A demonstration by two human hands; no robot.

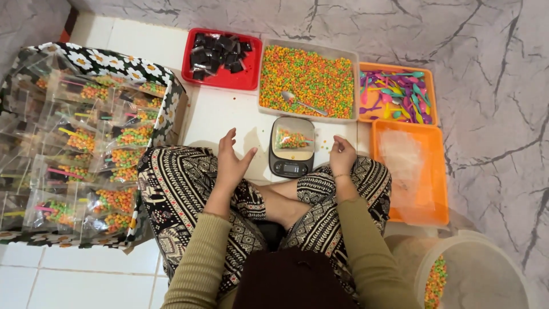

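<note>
My left hand (231, 161) hovers over my left knee with the fingers apart and holds nothing. My right hand (342, 155) is loosely curled above my right knee, just right of a small kitchen scale (292, 167); nothing shows in it. A clear bag (293, 139) with orange, green and yellow puffed snacks lies on the scale's platform. Behind the scale stands a white tray of the same colourful snacks (311, 74) with a metal spoon (302, 103) resting in it.
A red tray of small black packets (197, 81) sits back left. An orange tray of coloured plastic spoons (368, 113) and an orange tray of clear bags (438, 177) lie to the right. A flowered box of filled bags (170, 109) stands left, a snack bucket (457, 274) near right.
</note>
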